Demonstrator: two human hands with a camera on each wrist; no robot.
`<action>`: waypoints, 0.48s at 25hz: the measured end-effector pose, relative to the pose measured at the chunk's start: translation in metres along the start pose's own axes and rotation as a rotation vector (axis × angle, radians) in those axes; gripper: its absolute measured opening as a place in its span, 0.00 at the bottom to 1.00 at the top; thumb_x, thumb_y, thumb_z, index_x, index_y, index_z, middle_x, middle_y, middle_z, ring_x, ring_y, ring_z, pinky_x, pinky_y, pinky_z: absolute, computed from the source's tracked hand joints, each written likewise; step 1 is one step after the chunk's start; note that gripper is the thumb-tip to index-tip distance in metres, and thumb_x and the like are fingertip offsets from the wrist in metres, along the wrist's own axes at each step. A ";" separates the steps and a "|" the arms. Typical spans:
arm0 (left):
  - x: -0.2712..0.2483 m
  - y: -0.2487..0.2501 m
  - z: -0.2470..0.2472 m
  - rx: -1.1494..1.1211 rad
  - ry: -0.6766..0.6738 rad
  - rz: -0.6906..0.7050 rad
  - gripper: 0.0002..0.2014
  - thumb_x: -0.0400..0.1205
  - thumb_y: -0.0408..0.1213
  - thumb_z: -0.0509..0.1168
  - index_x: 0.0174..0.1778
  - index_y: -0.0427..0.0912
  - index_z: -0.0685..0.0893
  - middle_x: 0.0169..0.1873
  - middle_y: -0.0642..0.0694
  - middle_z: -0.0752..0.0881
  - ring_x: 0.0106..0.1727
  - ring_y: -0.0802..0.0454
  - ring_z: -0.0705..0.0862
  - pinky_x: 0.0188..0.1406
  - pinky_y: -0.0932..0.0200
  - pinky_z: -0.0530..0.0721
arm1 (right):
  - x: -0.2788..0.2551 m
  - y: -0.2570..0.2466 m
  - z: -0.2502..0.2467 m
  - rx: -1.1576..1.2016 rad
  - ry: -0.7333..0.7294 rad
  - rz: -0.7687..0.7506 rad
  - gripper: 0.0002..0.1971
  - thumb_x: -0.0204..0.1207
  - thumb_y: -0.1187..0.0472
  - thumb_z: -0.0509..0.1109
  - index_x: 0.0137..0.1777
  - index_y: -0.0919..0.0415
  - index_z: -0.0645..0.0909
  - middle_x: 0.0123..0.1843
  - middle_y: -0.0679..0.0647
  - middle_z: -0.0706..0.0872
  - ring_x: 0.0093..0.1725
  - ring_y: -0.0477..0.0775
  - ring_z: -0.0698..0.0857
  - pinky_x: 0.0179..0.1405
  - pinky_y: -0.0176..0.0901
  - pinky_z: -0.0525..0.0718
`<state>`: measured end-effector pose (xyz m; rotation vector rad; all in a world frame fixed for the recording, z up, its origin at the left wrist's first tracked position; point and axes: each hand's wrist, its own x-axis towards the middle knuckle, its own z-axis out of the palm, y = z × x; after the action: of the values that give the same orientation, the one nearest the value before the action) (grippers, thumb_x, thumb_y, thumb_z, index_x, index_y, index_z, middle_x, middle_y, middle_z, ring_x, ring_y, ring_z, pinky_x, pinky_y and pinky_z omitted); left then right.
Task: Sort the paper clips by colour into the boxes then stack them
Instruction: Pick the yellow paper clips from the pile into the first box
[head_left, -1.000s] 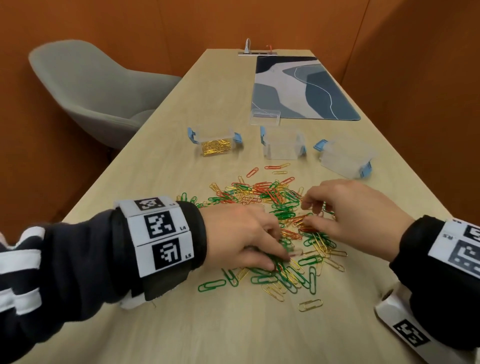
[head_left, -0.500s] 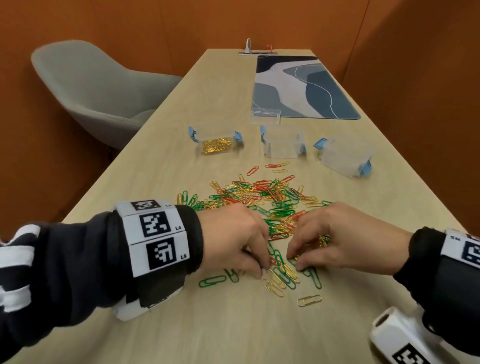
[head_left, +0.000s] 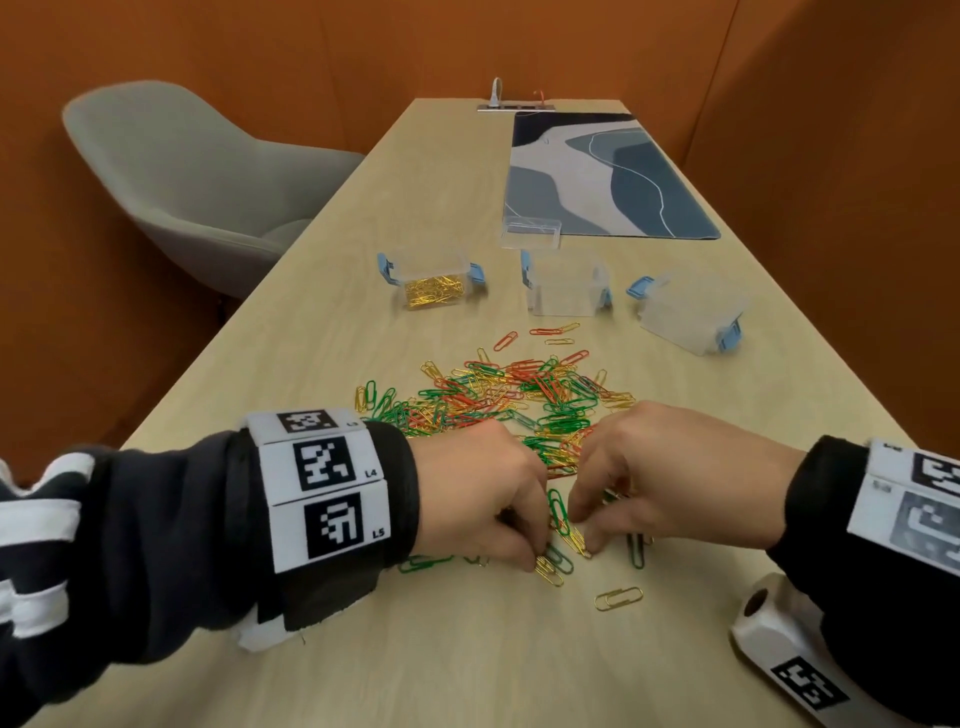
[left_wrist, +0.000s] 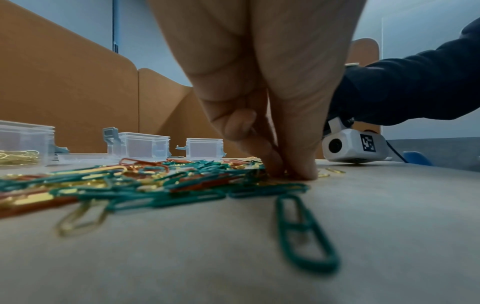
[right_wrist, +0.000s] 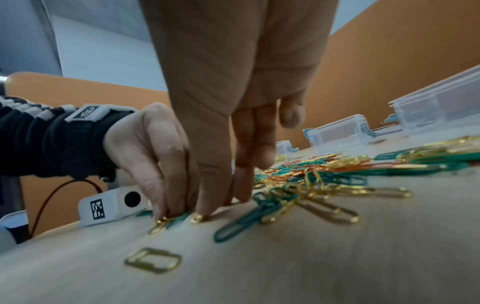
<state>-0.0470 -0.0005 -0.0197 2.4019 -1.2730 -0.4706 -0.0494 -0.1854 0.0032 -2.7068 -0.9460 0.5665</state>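
Note:
A mixed pile of green, red and gold paper clips (head_left: 498, 400) lies mid-table. At its near edge my left hand (head_left: 535, 553) pinches gold clips (head_left: 549, 570) against the table, fingers curled down. My right hand (head_left: 584, 540) is right beside it, thumb and forefinger pinching the end of another gold clip (right_wrist: 197, 218). Behind the pile stand three clear boxes with blue latches: the left box (head_left: 434, 283) holds gold clips, the middle box (head_left: 566, 286) and the right box (head_left: 685, 317) look empty.
A loose gold clip (head_left: 618, 598) and green clips (head_left: 635, 551) lie near my hands. A clear lid (head_left: 531, 234) rests by a blue patterned mat (head_left: 608, 176). A grey chair (head_left: 197, 182) stands at the table's left side.
My right hand has come from the right of the pile down to its near edge, close to my left hand. The left hand has shifted slightly toward me, dragging gold clips.

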 end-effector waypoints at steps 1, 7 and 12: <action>0.000 0.002 -0.001 0.012 -0.036 -0.053 0.08 0.75 0.40 0.71 0.45 0.42 0.91 0.42 0.45 0.87 0.39 0.53 0.81 0.38 0.67 0.76 | 0.001 0.000 0.000 -0.008 0.016 0.028 0.10 0.67 0.45 0.76 0.46 0.44 0.88 0.38 0.40 0.83 0.42 0.42 0.80 0.47 0.47 0.83; -0.003 0.008 -0.002 0.057 -0.042 -0.160 0.08 0.79 0.38 0.67 0.49 0.43 0.89 0.45 0.48 0.86 0.37 0.61 0.72 0.35 0.78 0.67 | 0.002 -0.006 0.002 -0.057 0.035 0.082 0.06 0.71 0.51 0.73 0.46 0.47 0.88 0.33 0.39 0.80 0.32 0.38 0.75 0.32 0.28 0.71; -0.013 0.005 -0.008 0.012 0.080 -0.212 0.06 0.78 0.37 0.69 0.46 0.44 0.91 0.36 0.53 0.86 0.33 0.61 0.76 0.35 0.84 0.67 | -0.003 -0.013 0.001 -0.015 0.059 0.150 0.10 0.70 0.44 0.73 0.43 0.49 0.88 0.41 0.45 0.88 0.39 0.43 0.82 0.41 0.38 0.80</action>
<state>-0.0538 0.0096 -0.0093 2.5513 -0.9961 -0.4221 -0.0591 -0.1774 0.0077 -2.8075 -0.7403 0.5054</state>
